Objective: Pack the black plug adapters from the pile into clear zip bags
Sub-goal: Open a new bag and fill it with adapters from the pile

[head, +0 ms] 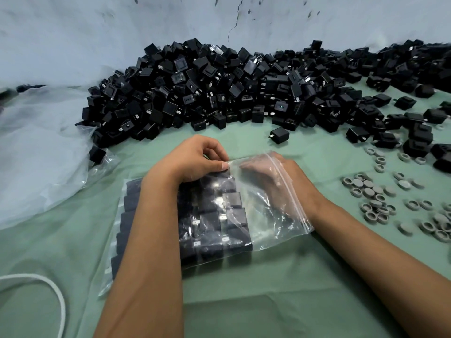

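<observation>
A small packing workshop rather than a home: a green cloth-covered table (280, 301) carries a huge pile of black plug adapters (219, 93) against a cracked, scuffed pale wall (122, 32), with loose grey round caps (380, 198) and crumpled clear plastic sheeting (36, 154) at the sides

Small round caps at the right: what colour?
Grey caps, clearest in the head view.

Soft, even light fills the room, casting only faint shadows under the pile of black adapters (219, 89). Small white glints sit on the clear zip bag (256, 206) in front of that pile. Beyond the pile's ends the view bends and smears, blurring toward the corners.
</observation>
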A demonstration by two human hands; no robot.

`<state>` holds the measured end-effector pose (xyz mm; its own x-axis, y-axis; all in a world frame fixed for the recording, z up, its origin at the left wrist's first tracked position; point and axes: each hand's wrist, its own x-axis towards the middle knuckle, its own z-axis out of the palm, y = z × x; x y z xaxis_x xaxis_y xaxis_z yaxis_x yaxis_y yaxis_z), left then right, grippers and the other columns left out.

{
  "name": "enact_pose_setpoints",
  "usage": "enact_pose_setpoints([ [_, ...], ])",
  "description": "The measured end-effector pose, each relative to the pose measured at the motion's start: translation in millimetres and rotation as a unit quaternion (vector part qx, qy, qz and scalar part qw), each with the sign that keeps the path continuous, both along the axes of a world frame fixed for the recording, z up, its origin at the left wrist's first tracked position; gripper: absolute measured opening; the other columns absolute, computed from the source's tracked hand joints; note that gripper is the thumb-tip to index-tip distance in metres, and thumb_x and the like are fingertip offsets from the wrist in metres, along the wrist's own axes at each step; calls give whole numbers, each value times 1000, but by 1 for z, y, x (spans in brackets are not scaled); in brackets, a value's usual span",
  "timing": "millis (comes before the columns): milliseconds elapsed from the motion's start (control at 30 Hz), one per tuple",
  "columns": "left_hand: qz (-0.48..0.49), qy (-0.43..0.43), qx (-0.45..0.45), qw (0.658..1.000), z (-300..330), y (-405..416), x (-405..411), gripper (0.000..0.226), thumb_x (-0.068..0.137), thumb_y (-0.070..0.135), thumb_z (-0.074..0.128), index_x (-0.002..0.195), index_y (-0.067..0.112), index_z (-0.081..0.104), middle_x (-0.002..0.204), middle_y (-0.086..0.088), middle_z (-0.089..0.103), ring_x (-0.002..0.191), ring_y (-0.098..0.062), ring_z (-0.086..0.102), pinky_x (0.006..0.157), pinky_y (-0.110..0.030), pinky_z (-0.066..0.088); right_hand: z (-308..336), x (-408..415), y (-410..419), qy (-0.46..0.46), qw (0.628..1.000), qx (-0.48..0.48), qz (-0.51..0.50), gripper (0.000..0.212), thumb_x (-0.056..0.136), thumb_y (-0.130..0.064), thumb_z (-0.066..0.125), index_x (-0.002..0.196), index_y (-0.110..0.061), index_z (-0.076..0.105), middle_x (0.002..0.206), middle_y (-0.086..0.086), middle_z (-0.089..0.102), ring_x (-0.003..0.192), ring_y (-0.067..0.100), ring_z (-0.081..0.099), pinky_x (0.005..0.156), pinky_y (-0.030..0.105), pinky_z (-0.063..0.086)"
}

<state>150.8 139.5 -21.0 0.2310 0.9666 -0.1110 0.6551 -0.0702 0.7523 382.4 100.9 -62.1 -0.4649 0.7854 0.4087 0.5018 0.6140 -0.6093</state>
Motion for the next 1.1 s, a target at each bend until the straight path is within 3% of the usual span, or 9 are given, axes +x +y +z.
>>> enact_pose_setpoints([
  [167, 3, 15, 3, 1000, -1, 2, 0, 5, 88, 23, 81, 89, 25, 77, 76, 10, 74, 68, -3, 68, 72, -29, 55, -3, 8, 6, 64, 976, -36, -206, 24, 89, 4, 65, 83, -13, 80, 72, 2, 73, 64, 20, 69, 62, 33, 59],
  [300, -18, -3, 51, 999, 6, 0, 10, 23, 87, 9, 80, 94, 30, 75, 95, 10, 73, 89, -1, 65, 81, -25, 52, 3, 25, 37, -70, 943, 83, -316, 33, 93, -4, 59, 120, -15, 73, 115, 6, 72, 109, 25, 60, 96, 42, 53],
  [433, -119, 6, 94, 988, 19, -7, 43, 41, 90, 2, 72, 99, 41, 76, 114, 8, 66, 99, 9, 51, 89, -16, 43, 10, 32, 72, -259, 945, 7, -202, 53, 103, -12, 55, 153, -27, 47, 158, 8, 40, 139, 33, 33, 116, 42, 33],
  [533, -165, 84, 89, 979, 18, -12, 70, 49, 95, 5, 66, 105, 52, 70, 119, 0, 56, 116, -17, 41, 109, -32, 31, 16, 38, 79, -255, 953, -6, -162, 43, 100, -15, 63, 142, -22, 61, 136, 8, 57, 124, 30, 51, 105, 36, 40],
  [667, -173, 102, 84, 976, 21, -13, 73, 33, 95, 18, 71, 96, 51, 72, 114, 0, 49, 119, -20, 33, 115, -42, 26, 33, 60, 54, -127, 977, -104, -133, 43, 86, -29, 83, 127, -24, 70, 102, -6, 71, 82, 16, 68, 89, 39, 57],
  [833, -178, 63, 139, 972, 36, -11, 60, 22, 85, 24, 82, 87, 45, 77, 106, 7, 55, 121, -25, 42, 107, -44, 36, 43, 69, 17, -36, 951, -302, 49, 31, 82, -25, 87, 111, -28, 77, 85, 6, 78, 69, 21, 67, 68, 26, 57],
  [933, -188, 48, 144, 970, 36, -14, 62, 16, 83, 18, 84, 90, 33, 81, 99, 15, 58, 118, -23, 48, 102, -41, 39, 41, 52, 9, -15, 937, -333, 109, 34, 81, -15, 88, 112, -15, 76, 101, 20, 77, 91, 49, 69, 90, 60, 57],
  [1033, -196, 14, 127, 972, 38, -16, 60, 17, 83, 11, 84, 88, 27, 81, 92, 19, 60, 98, -5, 53, 84, -22, 39, 40, 39, 4, -43, 920, -350, 168, 36, 80, -10, 88, 114, -13, 76, 102, 20, 76, 95, 37, 74, 94, 57, 56],
  [1100, -206, 3, 116, 972, 40, -18, 58, 19, 82, 10, 84, 86, 28, 80, 89, 18, 63, 88, -1, 51, 73, -14, 36, 41, 37, 3, -73, 907, -361, 202, 36, 82, -10, 86, 116, -14, 76, 92, 7, 77, 85, 20, 73, 82, 40, 61],
])
